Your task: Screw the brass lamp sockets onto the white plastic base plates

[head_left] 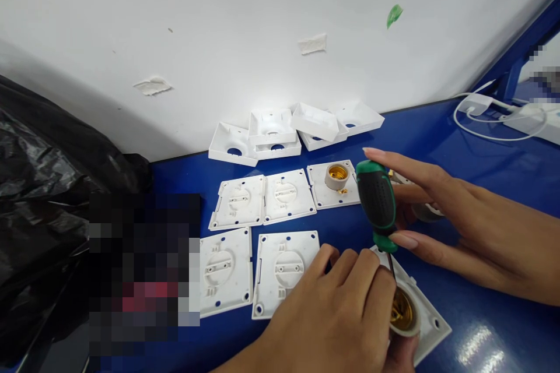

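Observation:
My right hand grips a green and black screwdriver by its handle, index finger over the top end. Its shaft points down into a lamp socket with a brass-coloured lining. That socket sits on a tilted square white base plate. My left hand is closed around the socket and plate, hiding much of both; the screwdriver's tip is not clearly visible. Close by lies another base plate carrying an upright socket, with small brass-coloured pieces beside it.
Several bare white base plates lie on the blue table. White square covers with round holes are piled against the wall. Another socket is partly behind my right hand. A black plastic bag is left, white cables right.

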A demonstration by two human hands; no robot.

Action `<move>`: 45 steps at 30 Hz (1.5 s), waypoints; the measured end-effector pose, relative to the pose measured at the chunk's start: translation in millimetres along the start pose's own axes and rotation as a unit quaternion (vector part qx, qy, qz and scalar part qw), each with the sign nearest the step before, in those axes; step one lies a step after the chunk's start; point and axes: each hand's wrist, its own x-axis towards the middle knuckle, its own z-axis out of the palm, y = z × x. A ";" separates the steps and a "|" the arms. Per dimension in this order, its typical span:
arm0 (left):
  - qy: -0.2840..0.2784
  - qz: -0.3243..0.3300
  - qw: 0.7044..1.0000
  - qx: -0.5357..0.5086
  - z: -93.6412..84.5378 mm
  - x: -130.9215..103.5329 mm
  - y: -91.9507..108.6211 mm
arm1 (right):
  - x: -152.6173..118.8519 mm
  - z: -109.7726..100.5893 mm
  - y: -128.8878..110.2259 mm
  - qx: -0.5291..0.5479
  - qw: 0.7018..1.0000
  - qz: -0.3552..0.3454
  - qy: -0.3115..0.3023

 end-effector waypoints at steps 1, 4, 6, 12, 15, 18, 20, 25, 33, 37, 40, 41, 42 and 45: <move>-0.001 -0.002 1.000 -0.002 -0.1 -0.3 0.0 | -0.4 -0.1 -0.4 -0.005 1.000 0.003 0.001; -0.007 -0.003 1.000 -0.007 0.1 -1.1 0.1 | 0.3 -0.7 -1.9 -0.018 1.000 0.009 -0.004; -0.011 -0.003 1.000 -0.006 0.4 -1.3 0.1 | 1.9 -1.3 -2.7 -0.030 0.999 0.010 -0.006; -0.002 0.003 1.000 -0.005 0.6 0.0 0.5 | 3.0 -1.7 -1.6 -0.057 0.998 0.006 -0.005; 0.000 0.003 1.000 -0.003 0.6 0.4 0.7 | 3.0 -2.1 -0.9 -0.049 0.999 0.001 -0.012; 0.001 0.004 1.000 -0.007 1.4 -0.7 0.6 | 4.3 -3.8 -1.4 -0.039 0.999 -0.003 -0.020; -0.005 0.001 1.000 -0.013 2.0 -2.0 0.2 | 4.8 -5.0 -2.0 -0.038 0.999 -0.002 -0.023; -0.009 0.003 1.000 -0.018 2.0 -2.6 -0.9 | 2.5 -5.1 -2.0 -0.058 0.998 0.006 -0.022; 0.003 0.002 1.000 -0.008 2.1 -1.5 0.9 | 2.6 -4.0 -0.7 -0.064 0.998 0.006 -0.024; 0.004 0.008 1.000 -0.001 -0.1 -1.4 0.8 | 4.5 -5.2 -1.3 -0.047 0.998 0.005 -0.030; 0.003 0.009 1.000 0.000 -2.0 -0.4 0.0 | 3.7 -5.1 -1.9 -0.050 0.998 0.015 -0.033; 0.003 0.008 1.000 0.001 -2.5 -0.1 -0.2 | 3.2 -5.0 -2.1 -0.054 0.998 0.020 -0.033; 0.003 0.007 1.000 0.001 -2.7 0.2 -0.4 | 2.7 -4.8 -2.3 -0.059 0.997 0.025 -0.033; 0.004 0.008 1.000 -0.003 -2.6 0.6 -0.5 | 2.0 -4.6 -2.8 -0.073 0.996 0.024 -0.035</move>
